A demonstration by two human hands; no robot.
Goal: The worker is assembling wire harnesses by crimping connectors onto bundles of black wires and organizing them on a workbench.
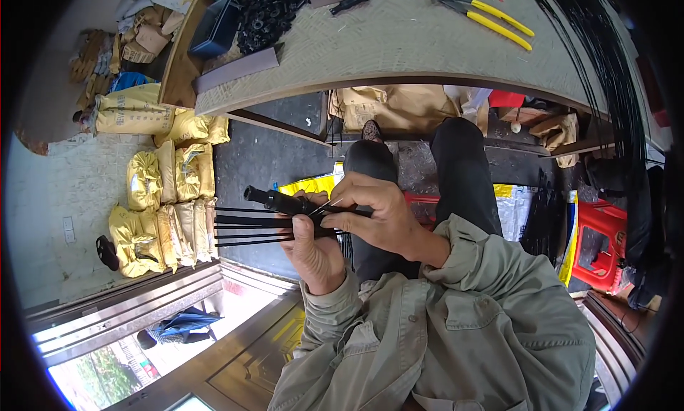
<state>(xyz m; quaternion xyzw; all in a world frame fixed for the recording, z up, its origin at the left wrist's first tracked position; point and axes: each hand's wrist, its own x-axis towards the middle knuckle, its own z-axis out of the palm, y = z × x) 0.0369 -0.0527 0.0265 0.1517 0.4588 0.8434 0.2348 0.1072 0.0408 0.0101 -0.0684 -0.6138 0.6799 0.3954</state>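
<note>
In front of my knees, my left hand (317,258) is closed round a black tubular piece (274,200) whose open end points left. Several thin black rods (246,236) run out leftward from the same grip, roughly side by side. My right hand (381,215) meets it from the right, thumb and forefinger pinched on what looks like a thin silvery wire (326,204) by the black piece. The fingers hide most of the spot where the rods and the tube come together.
Ahead stands a worktable (399,44) bearing yellow-handled pliers (491,19), a heap of small black parts (271,15), a blue bin (215,27) and long black rods (605,62). Yellow sacks (178,172) are stacked at left. A red plastic stool (598,247) stands at right.
</note>
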